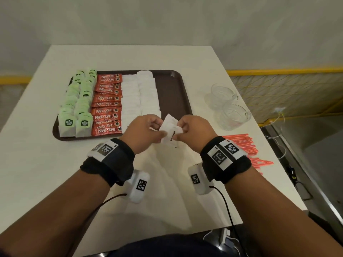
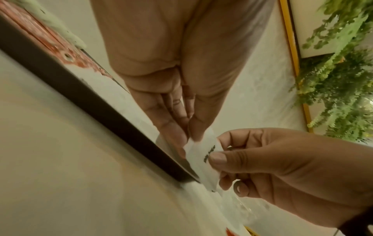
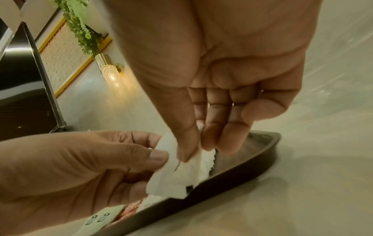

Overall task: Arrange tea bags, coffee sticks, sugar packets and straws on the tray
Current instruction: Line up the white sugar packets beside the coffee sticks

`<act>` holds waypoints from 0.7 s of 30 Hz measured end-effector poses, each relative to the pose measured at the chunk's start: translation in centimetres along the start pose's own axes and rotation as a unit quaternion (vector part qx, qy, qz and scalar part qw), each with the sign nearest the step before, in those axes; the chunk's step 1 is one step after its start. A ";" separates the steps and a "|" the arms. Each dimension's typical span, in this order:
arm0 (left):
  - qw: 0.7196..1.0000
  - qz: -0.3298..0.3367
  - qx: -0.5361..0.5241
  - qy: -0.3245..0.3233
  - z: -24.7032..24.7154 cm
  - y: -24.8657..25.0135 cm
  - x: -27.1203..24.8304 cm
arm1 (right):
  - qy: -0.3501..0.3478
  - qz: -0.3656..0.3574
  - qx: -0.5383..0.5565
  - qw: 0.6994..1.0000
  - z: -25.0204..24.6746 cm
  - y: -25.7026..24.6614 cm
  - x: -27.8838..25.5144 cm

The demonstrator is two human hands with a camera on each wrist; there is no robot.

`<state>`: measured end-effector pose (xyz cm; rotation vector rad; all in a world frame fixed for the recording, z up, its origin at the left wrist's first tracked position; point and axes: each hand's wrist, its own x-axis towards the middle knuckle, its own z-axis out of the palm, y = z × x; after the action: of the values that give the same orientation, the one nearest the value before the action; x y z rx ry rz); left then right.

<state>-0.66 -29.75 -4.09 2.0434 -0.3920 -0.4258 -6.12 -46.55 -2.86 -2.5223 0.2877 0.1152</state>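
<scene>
Both hands hold a small bunch of white sugar packets (image 1: pixel 171 130) just above the near right corner of the brown tray (image 1: pixel 174 93). My left hand (image 1: pixel 159 131) pinches their left edge, and my right hand (image 1: pixel 181 129) pinches the right edge. In the left wrist view the thumb and fingers of my left hand (image 2: pixel 190 135) pinch the packets (image 2: pixel 199 150). In the right wrist view my right hand (image 3: pixel 193 151) does the same to the packets (image 3: pixel 177 180). On the tray lie rows of green tea bags (image 1: pixel 78 108), red coffee sticks (image 1: pixel 107 108) and white sugar packets (image 1: pixel 141 97). Orange straws (image 1: pixel 241 143) lie on the table to the right.
Two clear glass cups (image 1: pixel 228 106) stand on the white table right of the tray. The right strip of the tray is bare. The table's right edge runs close behind the straws, with cables and a dark floor beyond it.
</scene>
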 end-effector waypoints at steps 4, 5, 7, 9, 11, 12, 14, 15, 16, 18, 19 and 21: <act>0.996 0.003 -0.055 0.066 -3.2 -1.0 0.1 | 0.019 -0.022 0.044 0.999 0.4 -2.2 1.9; 0.994 0.003 -0.074 0.082 -4.1 -1.2 0.1 | 0.032 -0.012 0.074 0.997 0.7 -2.5 2.5; 0.990 0.000 -0.084 0.117 -5.8 -2.0 0.2 | 0.045 0.022 0.137 0.989 1.5 -2.8 3.6; 0.987 -0.009 -0.072 0.144 -7.3 -2.9 0.5 | 0.037 0.055 0.177 0.982 2.6 -2.9 4.6; 0.986 -0.017 -0.073 0.149 -8.4 -3.7 0.6 | 0.023 0.072 0.167 0.983 3.8 -3.1 5.2; 0.986 -0.020 -0.081 0.147 -8.8 -4.1 0.6 | 0.023 0.075 0.142 0.987 4.3 -3.1 5.4; 0.986 -0.027 -0.090 0.139 -9.3 -4.5 0.5 | 0.027 0.079 0.082 0.993 4.7 -3.1 5.6; 0.986 -0.032 -0.088 0.135 -9.5 -4.7 0.5 | 0.022 0.082 0.050 0.995 4.7 -3.3 5.6; 0.987 -0.036 -0.084 0.131 -9.6 -4.9 0.5 | 0.010 0.089 0.018 0.996 4.7 -3.4 5.7; 0.988 -0.039 -0.085 0.120 -9.6 -5.0 0.6 | -0.019 0.106 -0.037 0.993 4.4 -3.8 5.8; 0.989 -0.040 -0.087 0.113 -9.6 -5.0 0.7 | -0.027 0.110 -0.054 0.992 4.3 -3.9 5.8; 0.991 -0.041 -0.079 0.097 -9.5 -4.9 0.9 | -0.022 0.113 -0.071 0.991 4.1 -4.0 5.9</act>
<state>4.96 -20.60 -4.11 1.9293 -0.1517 -0.2949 0.45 -42.08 -4.94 -2.6154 0.5645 0.2894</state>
